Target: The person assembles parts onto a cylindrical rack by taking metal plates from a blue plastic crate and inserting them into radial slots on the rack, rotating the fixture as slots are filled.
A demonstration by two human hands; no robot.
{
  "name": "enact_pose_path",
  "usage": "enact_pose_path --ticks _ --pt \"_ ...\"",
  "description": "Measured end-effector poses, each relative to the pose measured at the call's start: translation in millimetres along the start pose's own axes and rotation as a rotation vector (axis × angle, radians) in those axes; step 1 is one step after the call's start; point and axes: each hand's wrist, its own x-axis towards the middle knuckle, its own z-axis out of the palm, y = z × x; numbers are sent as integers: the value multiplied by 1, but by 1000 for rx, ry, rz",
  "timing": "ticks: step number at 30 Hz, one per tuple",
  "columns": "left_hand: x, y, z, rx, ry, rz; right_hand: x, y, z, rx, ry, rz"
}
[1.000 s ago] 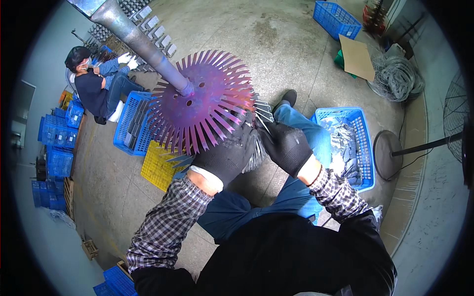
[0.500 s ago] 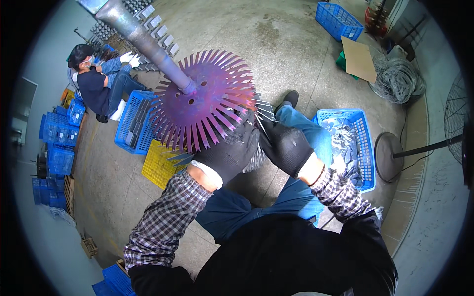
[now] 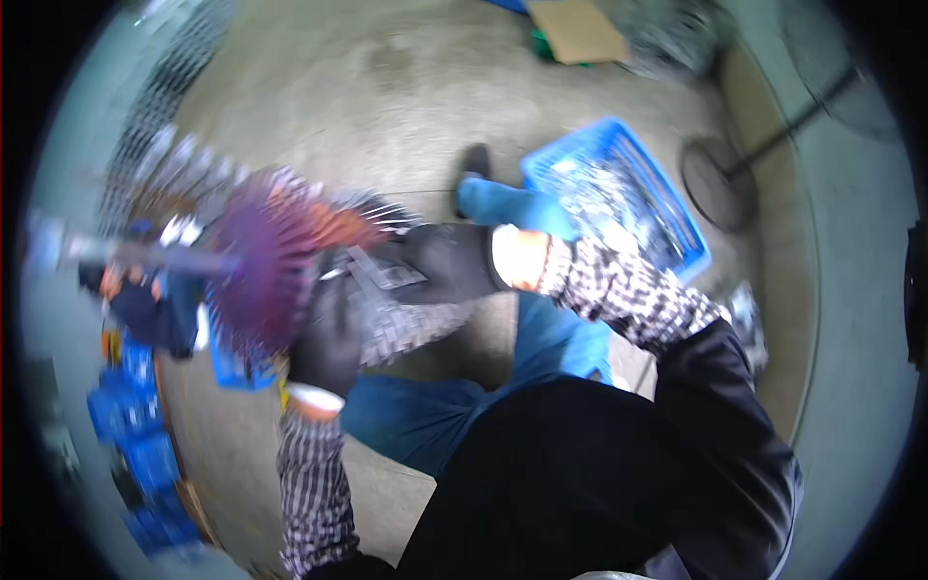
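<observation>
Evidently, the left hand (image 3: 332, 333) lies at the right edge of the purple disc (image 3: 263, 290), nearer it than the right hand (image 3: 449, 263), a grey plate (image 3: 371, 271) slanting between them, though blur hides whether either grips.

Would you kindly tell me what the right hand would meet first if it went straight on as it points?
Probably the grey metal pieces beside the fingers of the right hand, then the purple finned disc; blur and unclear depth leave the order uncertain.
</observation>
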Motion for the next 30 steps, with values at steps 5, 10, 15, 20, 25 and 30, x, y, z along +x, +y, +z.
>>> enact_pose_path --ticks 5,10,15,20,25,30 --pt "-6 10 -20 153 -52 58 -123 80 -121 189 397 618" --pt "-26 44 -26 74 -30 -78 -377 235 -79 -362 105 1307" --pt "-32 73 -28 369 -116 3 -481 217 77 -373 -186 1353" --pt "48 132 -19 468 -58 103 -459 193 56 -399 571 1450" --pt "146 230 -36 280 162 212 -525 218 -220 -918 1341 1272" --pt "226 280 -57 174 235 115 -645 254 -476 -1432 1099 1457"
